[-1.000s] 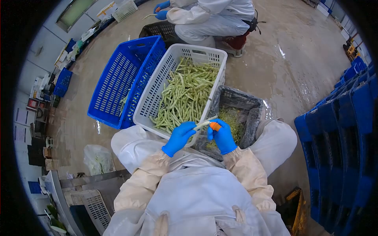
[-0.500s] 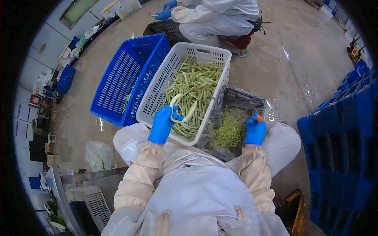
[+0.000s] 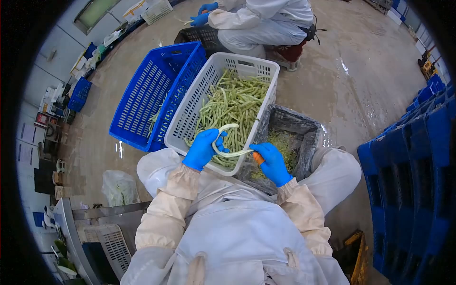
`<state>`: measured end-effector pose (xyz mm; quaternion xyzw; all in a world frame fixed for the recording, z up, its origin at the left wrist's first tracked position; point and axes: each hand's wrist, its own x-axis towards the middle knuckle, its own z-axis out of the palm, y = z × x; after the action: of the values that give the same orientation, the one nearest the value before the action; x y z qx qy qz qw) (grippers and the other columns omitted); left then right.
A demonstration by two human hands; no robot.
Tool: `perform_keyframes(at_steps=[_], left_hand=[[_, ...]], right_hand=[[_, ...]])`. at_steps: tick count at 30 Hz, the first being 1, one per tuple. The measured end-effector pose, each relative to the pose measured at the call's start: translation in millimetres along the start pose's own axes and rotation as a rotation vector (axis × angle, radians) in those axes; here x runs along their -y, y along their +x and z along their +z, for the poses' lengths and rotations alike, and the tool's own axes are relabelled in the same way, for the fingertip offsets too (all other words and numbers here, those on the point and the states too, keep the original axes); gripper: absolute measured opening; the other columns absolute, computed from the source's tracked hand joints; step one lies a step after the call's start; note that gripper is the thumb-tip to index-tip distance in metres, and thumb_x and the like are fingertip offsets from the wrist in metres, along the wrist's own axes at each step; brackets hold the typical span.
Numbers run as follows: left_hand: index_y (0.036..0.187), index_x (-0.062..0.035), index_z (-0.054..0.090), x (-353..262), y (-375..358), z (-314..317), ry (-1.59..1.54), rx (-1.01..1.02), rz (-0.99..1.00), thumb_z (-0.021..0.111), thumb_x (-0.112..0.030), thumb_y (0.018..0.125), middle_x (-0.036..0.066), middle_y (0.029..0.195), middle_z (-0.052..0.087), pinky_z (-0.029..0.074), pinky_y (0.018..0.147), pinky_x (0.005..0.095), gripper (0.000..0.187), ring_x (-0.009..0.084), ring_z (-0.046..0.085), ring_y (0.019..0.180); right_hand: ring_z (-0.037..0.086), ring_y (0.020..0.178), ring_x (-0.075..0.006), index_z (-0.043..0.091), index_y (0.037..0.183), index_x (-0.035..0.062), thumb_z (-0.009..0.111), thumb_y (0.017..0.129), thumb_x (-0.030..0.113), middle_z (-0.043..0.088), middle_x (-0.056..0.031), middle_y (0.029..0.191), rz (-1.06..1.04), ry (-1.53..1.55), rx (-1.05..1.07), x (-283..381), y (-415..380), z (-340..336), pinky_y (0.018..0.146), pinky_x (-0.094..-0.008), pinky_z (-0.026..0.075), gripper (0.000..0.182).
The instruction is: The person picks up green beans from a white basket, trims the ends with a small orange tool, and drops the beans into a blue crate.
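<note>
The person sits with a white crate [image 3: 192, 111] in front of the knees, and it is full of green beans [image 3: 232, 107]. The left hand [image 3: 203, 148], in a blue glove, is closed around one end of a long curved bean [image 3: 227, 142], which bends in a loop over the near rim of the white crate. The right hand [image 3: 271, 162], also in a blue glove, is closed on a small orange tool [image 3: 257, 157] and touches the other end of the curved bean. Both hands are just above the near corner of the white crate.

Just beside the white crate, on the right, stands a dark bin [image 3: 304, 137] lined with plastic, and green trimmings [image 3: 284, 142] lie inside it. On the left, a blue crate [image 3: 142, 95] touches the white crate and holds only a few beans. Further away, another person [image 3: 259, 21] in white clothes sits on the wet floor [image 3: 361, 71]. Stacked blue crates [image 3: 413, 166] stand at the right edge.
</note>
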<state>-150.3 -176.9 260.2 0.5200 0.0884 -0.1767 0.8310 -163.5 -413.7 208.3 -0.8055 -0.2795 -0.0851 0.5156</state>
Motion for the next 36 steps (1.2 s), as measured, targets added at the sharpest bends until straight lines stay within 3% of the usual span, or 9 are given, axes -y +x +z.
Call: perform_keyframes(at_steps=[3,5,11,16,19,27,33,34,36], left_hand=[[0.110,-0.0006,0.054,4.5,4.1,6.0,0.483,-0.240,0.088,0.055,-0.022,0.086,0.008,0.086,0.060,0.049,0.071,0.0401,0.032,0.0202,0.059,0.075],[0.117,-0.0132,0.054,12.2,3.3,20.7,1.559,-0.071,0.856,0.060,-0.024,0.082,0.009,0.110,0.055,0.038,0.093,0.0446,0.037,0.0292,0.049,0.107],[0.104,-0.0135,0.059,30.0,6.2,47.5,1.815,0.087,0.798,0.064,-0.020,0.075,0.009,0.108,0.055,0.031,0.098,0.0454,0.030,0.0314,0.045,0.111],[0.091,-0.0062,0.058,55.8,8.8,53.1,1.328,-0.067,0.732,0.063,-0.011,0.077,0.009,0.082,0.058,0.046,0.071,0.0320,0.016,0.0235,0.058,0.076],[0.088,-0.0046,0.058,81.4,18.0,46.4,0.495,-0.263,0.409,0.060,-0.011,0.080,0.005,0.074,0.055,0.044,0.063,0.0297,0.010,0.0158,0.055,0.071],[0.095,-0.0044,0.054,-81.9,10.9,-94.5,-0.225,-0.299,0.601,0.052,-0.020,0.089,0.004,0.077,0.053,0.046,0.066,0.0289,0.017,0.0140,0.053,0.067],[0.099,0.0010,0.058,-214.0,-9.4,-175.3,0.528,-0.831,0.794,0.057,-0.023,0.086,0.010,0.096,0.059,0.045,0.077,0.0316,0.028,0.0208,0.057,0.087],[0.099,0.0010,0.058,-217.9,2.4,-189.3,0.528,-0.839,0.783,0.057,-0.023,0.086,0.010,0.096,0.059,0.045,0.077,0.0316,0.028,0.0208,0.057,0.087],[0.108,0.0045,0.055,-213.1,26.3,-216.2,1.808,-1.277,0.920,0.059,-0.022,0.083,0.019,0.106,0.058,0.042,0.086,0.0371,0.037,0.0303,0.055,0.098]], right_hand=[[0.052,0.078,-0.0332,0.057,0.096,0.0048,0.059,0.077,0.007,0.056,-0.0135,0.083,-0.023,-0.054,-0.044,2.0,-2.6,3.3,0.070,-0.0418,0.042,0.019],[0.052,0.077,-0.0329,0.057,0.094,0.0040,0.059,0.077,0.008,0.056,-0.0137,0.081,-0.064,-0.091,-0.081,3.6,-2.2,3.0,0.069,-0.0420,0.041,0.017],[0.052,0.077,-0.0344,0.058,0.089,0.0029,0.059,0.076,0.009,0.056,-0.0153,0.079,-0.098,-0.185,-0.066,3.8,-3.8,3.5,0.068,-0.0413,0.042,0.014],[0.056,0.068,-0.0171,0.061,0.084,0.0009,0.056,0.083,0.013,0.060,-0.0072,0.073,0.572,0.720,-0.288,-0.3,-7.0,21.8,0.065,-0.0291,0.044,0.013],[0.055,0.070,-0.0122,0.061,0.090,-0.0007,0.056,0.083,0.012,0.059,-0.0048,0.074,0.653,0.899,-0.327,0.4,-5.2,29.6,0.063,-0.0258,0.044,0.016],[0.054,0.066,-0.0113,0.061,0.088,-0.0003,0.053,0.082,0.010,0.058,-0.0040,0.074,0.807,0.864,-0.819,-79.0,-25.6,-4.5,0.062,-0.0244,0.044,0.014],[0.057,0.064,-0.0155,0.061,0.090,0.0031,0.054,0.082,0.012,0.060,-0.0067,0.073,0.820,0.203,-0.658,-96.1,-36.9,-6.6,0.063,-0.0306,0.046,0.014],[0.058,0.065,-0.0199,0.062,0.091,0.0056,0.056,0.080,0.015,0.060,-0.0086,0.073,0.758,-0.434,-0.350,-84.8,-33.4,-8.8,0.065,-0.0353,0.045,0.016],[0.060,0.066,-0.0243,0.063,0.091,0.0081,0.058,0.079,0.018,0.061,-0.0105,0.074,0.628,-1.041,0.008,-82.1,-32.7,-5.7,0.066,-0.0400,0.045,0.017]])
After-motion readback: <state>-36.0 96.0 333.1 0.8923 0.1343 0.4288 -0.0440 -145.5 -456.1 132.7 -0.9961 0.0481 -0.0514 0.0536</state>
